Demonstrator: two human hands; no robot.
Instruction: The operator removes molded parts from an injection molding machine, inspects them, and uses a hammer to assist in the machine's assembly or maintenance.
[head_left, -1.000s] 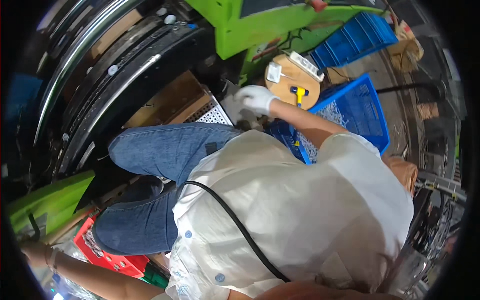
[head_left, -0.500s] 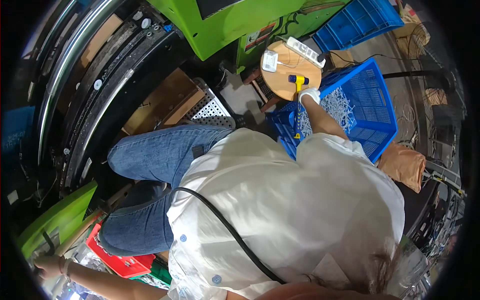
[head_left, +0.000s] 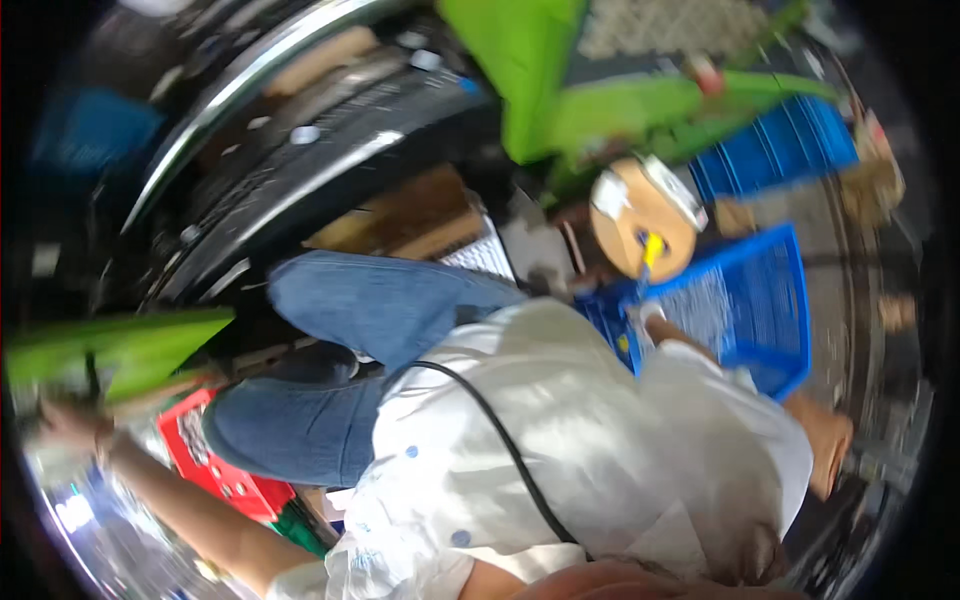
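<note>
My right hand [head_left: 648,315], in a white glove, is closed around the handle of a hammer [head_left: 653,247] with a yellow head section and dark striking faces. The hammer's head end lies over the round wooden stool top [head_left: 625,235], and the hand is beside the blue crate [head_left: 775,300] that holds many thin, pale pieces. Far to the left, my left arm reaches out, its bare hand [head_left: 72,425] at the lower edge of a green panel [head_left: 120,350], near a dark handle-like part. Motion blurs its fingers, so its grip cannot be made out.
A power strip [head_left: 673,190] and a small white device lie on the stool top. Another blue crate [head_left: 775,150] stands beyond. Near my knees are a red bin [head_left: 240,485] with small parts and a cardboard box [head_left: 415,215]. A black cable [head_left: 500,425] crosses my shirt.
The whole view has swung and blurred, moving the stool and crates right and down in the picture. My right hand with the hammer has drawn back from the stool top toward the crate's near side.
</note>
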